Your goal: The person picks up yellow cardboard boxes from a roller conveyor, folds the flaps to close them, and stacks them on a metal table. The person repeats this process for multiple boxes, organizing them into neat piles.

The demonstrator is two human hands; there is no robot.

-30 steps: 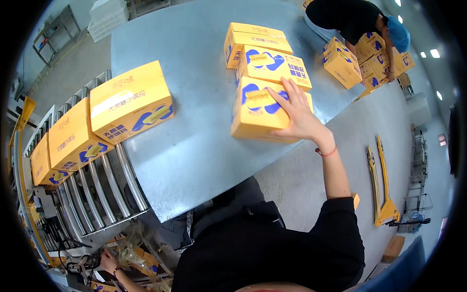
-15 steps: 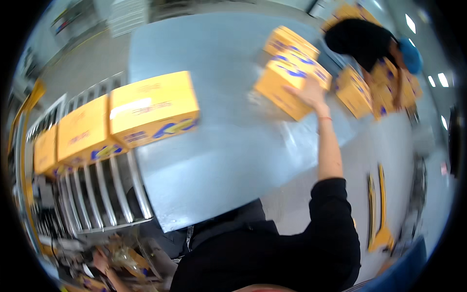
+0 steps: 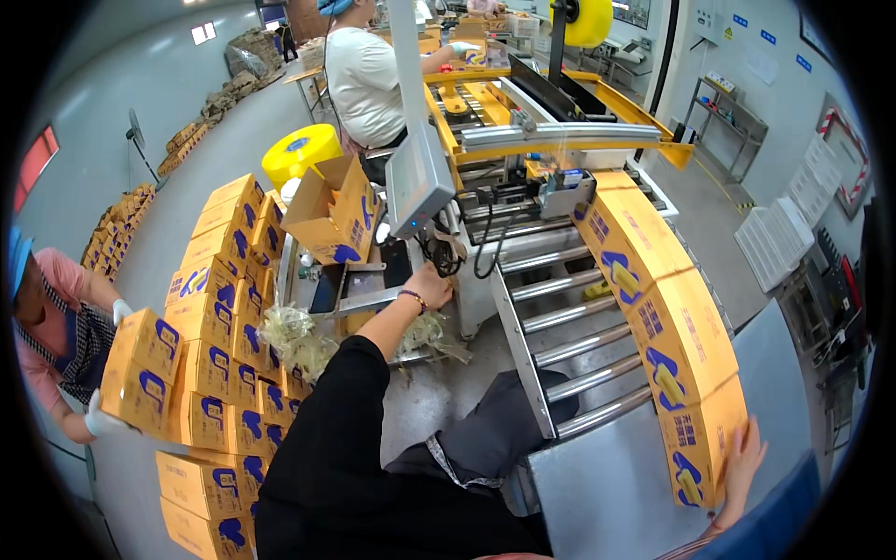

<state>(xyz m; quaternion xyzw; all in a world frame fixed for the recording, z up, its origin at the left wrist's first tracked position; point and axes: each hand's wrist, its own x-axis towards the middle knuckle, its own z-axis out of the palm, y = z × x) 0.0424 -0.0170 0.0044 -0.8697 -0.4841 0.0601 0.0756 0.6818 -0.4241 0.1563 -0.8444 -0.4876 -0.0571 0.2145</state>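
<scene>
My right hand [image 3: 740, 465] lies flat against the near end of a row of orange cartons, fingers stretched out on the last carton [image 3: 693, 446]. Beyond it, more cartons [image 3: 644, 252] stand end to end along the roller conveyor [image 3: 588, 364], reaching up to the yellow-framed machine [image 3: 560, 140]. My left hand [image 3: 427, 287] reaches forward to the base of the post, just below the grey control screen [image 3: 420, 187] and beside black cables [image 3: 448, 257]. Its fingertips are hidden, so I cannot see what they touch.
Stacked cartons [image 3: 210, 359] stand on the left, where a co-worker [image 3: 65, 327] in white gloves holds two cartons. An open carton [image 3: 334, 210] and a yellow tape roll [image 3: 301, 154] sit nearby. Another person [image 3: 364, 79] works by the machine. A metal table [image 3: 597, 490] adjoins the rollers.
The view has swung far to the left, toward the machine. My right hand has gone from a carton on the table to the end of the carton row.
</scene>
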